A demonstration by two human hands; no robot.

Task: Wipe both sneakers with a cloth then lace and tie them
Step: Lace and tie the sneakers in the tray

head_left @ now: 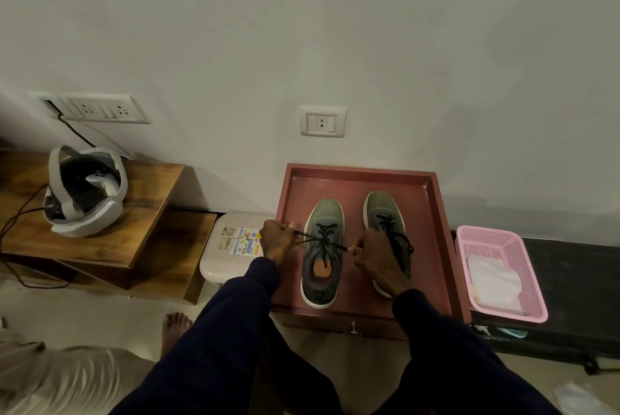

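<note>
Now the left grip [276, 240] and right grip [370, 257] each pinch a lace [323, 238] end, flanking the left sneaker [320, 280], lace stretched crosswise to its length.

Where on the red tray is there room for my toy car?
Bare tray lies between both toes and the back rim, and between the right sneaker and the right rim. The middle is crowded: the left hand and right hand pinch the laces of the left sneaker there.

Dim, flat light gave soft shadows; the edges bowed, and the pale striped fabric [77, 377] at lower left was blurred.
</note>
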